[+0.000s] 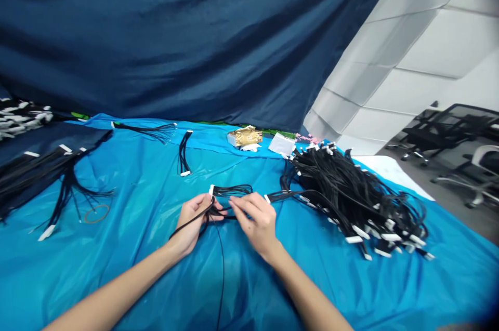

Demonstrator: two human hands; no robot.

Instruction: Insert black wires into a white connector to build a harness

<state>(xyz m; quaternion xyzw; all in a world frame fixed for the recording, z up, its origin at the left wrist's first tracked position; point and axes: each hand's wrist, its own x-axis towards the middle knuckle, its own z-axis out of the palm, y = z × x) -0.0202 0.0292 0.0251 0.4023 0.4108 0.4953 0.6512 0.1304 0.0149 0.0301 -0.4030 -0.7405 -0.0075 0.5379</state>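
My left hand (194,222) is closed around a bundle of thin black wires, a wire harness (212,211). Strands of it loop over the wrist side, and one loose wire (223,268) hangs down toward the front. To its right, my right hand (255,219) pinches wires of the same bundle between thumb and fingers. Just beyond both hands lies a looped black harness (234,189) with a white connector (211,190) at its left end; whether it joins the held bundle I cannot tell. Another white connector (267,199) rests right of my right hand.
A large heap of black harnesses (351,190) with white connectors lies at right. More harnesses (66,180) are at left, near an orange ring (97,213). A short harness (183,151), a gold tissue pack (245,137) and a white packet (281,144) sit at the back, before a dark blue curtain (175,45).
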